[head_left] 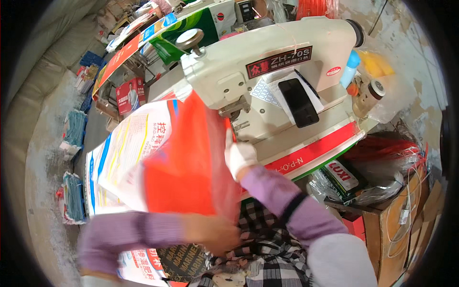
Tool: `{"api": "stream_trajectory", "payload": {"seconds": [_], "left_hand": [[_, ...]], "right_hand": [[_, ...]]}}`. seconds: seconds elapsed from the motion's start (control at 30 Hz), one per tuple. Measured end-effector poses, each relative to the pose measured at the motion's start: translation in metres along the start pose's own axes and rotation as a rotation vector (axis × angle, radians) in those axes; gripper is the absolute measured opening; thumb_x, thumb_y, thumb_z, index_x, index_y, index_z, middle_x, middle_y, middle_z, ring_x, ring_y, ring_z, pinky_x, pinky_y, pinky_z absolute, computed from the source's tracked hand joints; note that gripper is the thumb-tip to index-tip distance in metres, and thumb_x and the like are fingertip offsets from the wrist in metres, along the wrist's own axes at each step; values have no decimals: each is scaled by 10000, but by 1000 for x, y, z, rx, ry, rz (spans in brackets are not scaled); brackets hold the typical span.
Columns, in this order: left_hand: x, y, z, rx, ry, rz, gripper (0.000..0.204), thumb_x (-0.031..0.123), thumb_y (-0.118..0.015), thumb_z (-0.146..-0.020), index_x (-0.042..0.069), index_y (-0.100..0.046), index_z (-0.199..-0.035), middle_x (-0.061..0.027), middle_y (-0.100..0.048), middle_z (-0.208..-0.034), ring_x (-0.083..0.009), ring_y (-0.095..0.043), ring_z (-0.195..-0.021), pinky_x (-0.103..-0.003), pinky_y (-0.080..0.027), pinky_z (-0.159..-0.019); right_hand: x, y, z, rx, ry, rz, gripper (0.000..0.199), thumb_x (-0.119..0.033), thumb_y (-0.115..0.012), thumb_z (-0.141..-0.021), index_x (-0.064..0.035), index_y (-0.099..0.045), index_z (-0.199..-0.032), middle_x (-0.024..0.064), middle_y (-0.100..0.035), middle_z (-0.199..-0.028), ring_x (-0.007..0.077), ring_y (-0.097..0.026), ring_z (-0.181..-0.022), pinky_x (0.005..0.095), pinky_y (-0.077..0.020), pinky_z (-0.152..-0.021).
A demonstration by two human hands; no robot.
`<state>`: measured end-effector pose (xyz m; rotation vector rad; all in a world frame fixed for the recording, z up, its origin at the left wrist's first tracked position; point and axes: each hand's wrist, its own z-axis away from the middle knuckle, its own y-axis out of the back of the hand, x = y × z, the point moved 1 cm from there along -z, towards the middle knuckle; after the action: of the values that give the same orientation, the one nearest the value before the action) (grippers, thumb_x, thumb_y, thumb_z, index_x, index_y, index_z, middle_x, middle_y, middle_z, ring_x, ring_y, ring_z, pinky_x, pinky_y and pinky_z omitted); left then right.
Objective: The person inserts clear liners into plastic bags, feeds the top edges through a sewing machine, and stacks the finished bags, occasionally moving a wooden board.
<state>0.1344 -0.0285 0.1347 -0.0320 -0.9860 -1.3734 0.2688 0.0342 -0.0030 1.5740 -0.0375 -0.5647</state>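
A red sack [184, 165], blurred by motion, is spread in front of me beside the head of a large cream industrial sewing machine [210, 71]. At its right edge, just below the needle area [234, 112], my right hand [240, 155] in a white glove has its fingers closed on the sack's edge. My left hand [213, 233] is by the sack's lower edge, smeared by motion, so its grip does not show. Under and left of the red sack lie white printed sacks [126, 141] with blue and yellow stripes.
On the machine bed lie a black phone [299, 103], papers [267, 93] and a pen [307, 83]. A blue bottle [350, 69] and a lidded jar [369, 98] stand at its right end. Bundled sacks [73, 191] lie on the left floor. A wooden cabinet [394, 225] stands right.
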Motion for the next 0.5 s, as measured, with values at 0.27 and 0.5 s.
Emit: {"api": "stream_trajectory", "payload": {"seconds": [0.27,0.5], "left_hand": [[-49,54,67,365,34,-134,362,390,-646,-800,32,-625,-752,-160,-576,-667,-323,-620,-667,-426,-465,-568],[-22,19,19,236,57,-222,156,215,-593,-790,98,-591,-894,-111,-625,-1020,-316,-595,-1014,-425,-462,-828]], "right_hand": [[6,23,26,-220,-115,-254,748,-139,-455,-862,21,-110,-1506,233,-689,-856,380,-686,-781,484,-537,-717],[-5,24,123,-269,-69,-454,840,-102,-536,-781,26,-123,-1502,234,-657,-722,394,-661,-665,504,-524,-638]]}}
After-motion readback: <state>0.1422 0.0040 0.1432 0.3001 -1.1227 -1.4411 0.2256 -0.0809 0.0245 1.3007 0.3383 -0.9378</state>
